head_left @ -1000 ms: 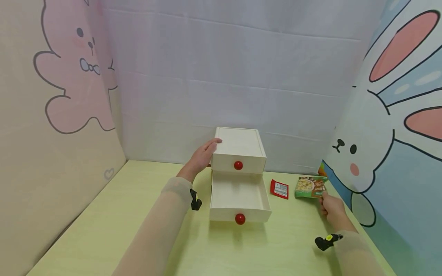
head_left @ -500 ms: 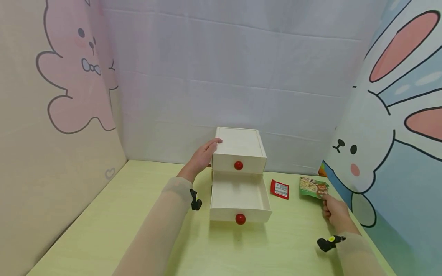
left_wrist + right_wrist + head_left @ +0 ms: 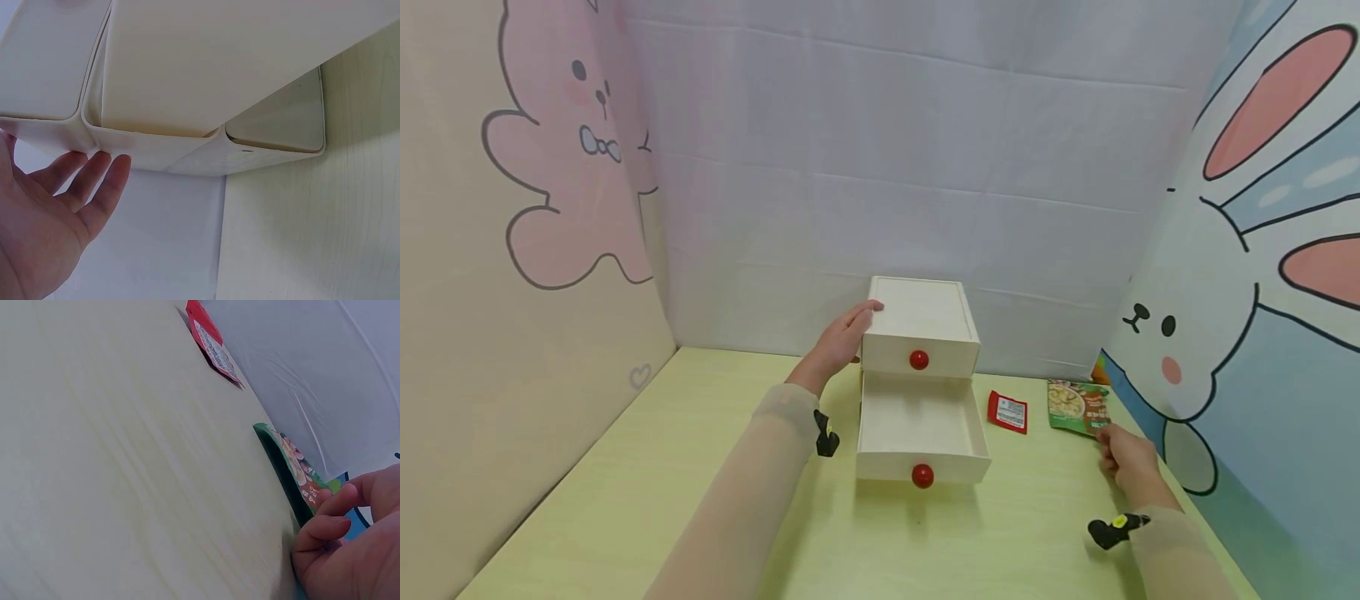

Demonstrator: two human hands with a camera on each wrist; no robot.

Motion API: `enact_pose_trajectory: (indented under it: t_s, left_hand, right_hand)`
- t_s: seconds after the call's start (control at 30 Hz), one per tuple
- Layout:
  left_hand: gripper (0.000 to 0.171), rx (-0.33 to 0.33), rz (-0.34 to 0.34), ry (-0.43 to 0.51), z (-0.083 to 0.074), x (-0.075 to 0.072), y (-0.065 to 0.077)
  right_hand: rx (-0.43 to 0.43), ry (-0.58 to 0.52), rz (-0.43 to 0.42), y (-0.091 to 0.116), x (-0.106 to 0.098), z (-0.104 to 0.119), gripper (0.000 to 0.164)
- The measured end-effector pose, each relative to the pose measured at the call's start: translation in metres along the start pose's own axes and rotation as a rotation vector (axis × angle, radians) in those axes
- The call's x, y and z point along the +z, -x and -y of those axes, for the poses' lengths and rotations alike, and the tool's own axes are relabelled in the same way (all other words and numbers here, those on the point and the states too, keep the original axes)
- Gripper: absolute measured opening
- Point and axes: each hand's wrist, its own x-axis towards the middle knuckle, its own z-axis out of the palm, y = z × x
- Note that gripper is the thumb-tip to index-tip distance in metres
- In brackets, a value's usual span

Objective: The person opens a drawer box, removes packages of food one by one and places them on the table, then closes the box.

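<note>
In the head view, a small white drawer cabinet [image 3: 917, 304] with red knobs stands on the table. Its lower drawer [image 3: 917, 421] is pulled out and its upper one is in. My left hand [image 3: 841, 340] rests against the cabinet's upper left side, a finger over the top edge; in the left wrist view its fingers [image 3: 103, 187] touch the white side wall, loosely extended. At the right, my right hand [image 3: 1127, 458] pinches the near right corner of a green-and-brown food packet [image 3: 1075, 407]. The right wrist view shows the curled fingers [image 3: 325, 534] at the packet's end.
A red packet [image 3: 1007, 412] with a white label lies between the cabinet and the green packet. A small orange-and-green thing [image 3: 1100, 369] sits behind at the right wall, mostly hidden. Bunny-printed panels [image 3: 1195, 350] and a white cloth [image 3: 820, 217] enclose the table.
The green packet shifted right and tilted, then swung slightly back left; my right hand moved a little right with it. My left hand and the drawer stayed in place.
</note>
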Motion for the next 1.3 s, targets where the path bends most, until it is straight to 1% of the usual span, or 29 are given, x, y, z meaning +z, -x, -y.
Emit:
enact_pose_trajectory:
  t_s: [0.07, 0.1, 0.23, 0.3, 0.47, 0.57, 0.67, 0.87, 0.97, 1.13, 1.2, 1.3]
  left_hand:
    - [0.050, 0.002, 0.002, -0.002, 0.001, 0.000, -0.001]
    - [0.051, 0.004, 0.004, -0.004, 0.001, 0.000, -0.002]
    - [0.051, 0.007, 0.009, -0.005, 0.004, -0.001, -0.004]
    - [0.051, 0.008, 0.010, -0.003, 0.005, -0.001, -0.004]
    - [0.051, 0.001, 0.007, -0.006, 0.005, -0.002, -0.003]
    - [0.051, -0.005, 0.001, -0.020, 0.004, -0.002, -0.003]
    - [0.050, -0.007, 0.000, -0.020, 0.003, -0.001, -0.002]
    - [0.049, -0.007, -0.003, -0.018, 0.003, -0.001, -0.003]
    - [0.050, -0.009, 0.000, -0.021, 0.005, -0.001, -0.004]
    - [0.050, -0.012, 0.001, -0.024, 0.004, -0.001, -0.004]
    - [0.050, -0.010, 0.000, -0.023, 0.004, -0.001, -0.003]
    - [0.050, -0.008, 0.000, -0.022, 0.003, -0.001, -0.003]
  right_hand:
    - [-0.015, 0.019, 0.005, 0.001, 0.001, 0.000, 0.022]
    - [-0.025, 0.032, 0.007, 0.002, 0.002, 0.000, 0.025]
    - [-0.096, 0.076, 0.037, 0.007, 0.009, 0.004, 0.046]
    - [-0.124, 0.090, 0.057, 0.011, 0.013, 0.007, 0.053]
    - [-0.192, 0.125, 0.163, 0.024, 0.024, 0.016, 0.060]
    - [-0.224, 0.136, 0.230, 0.037, 0.032, 0.023, 0.063]
    - [-0.252, 0.143, 0.296, 0.052, 0.040, 0.031, 0.063]
    - [-0.300, 0.113, 0.413, 0.086, 0.058, 0.043, 0.050]
    - [-0.350, 0.121, 0.457, 0.105, 0.066, 0.049, 0.045]
    - [-0.461, 0.163, 0.515, 0.136, 0.076, 0.058, 0.040]
    - [-0.485, 0.179, 0.541, 0.149, 0.079, 0.061, 0.039]
    - [-0.494, 0.196, 0.577, 0.169, 0.083, 0.066, 0.039]
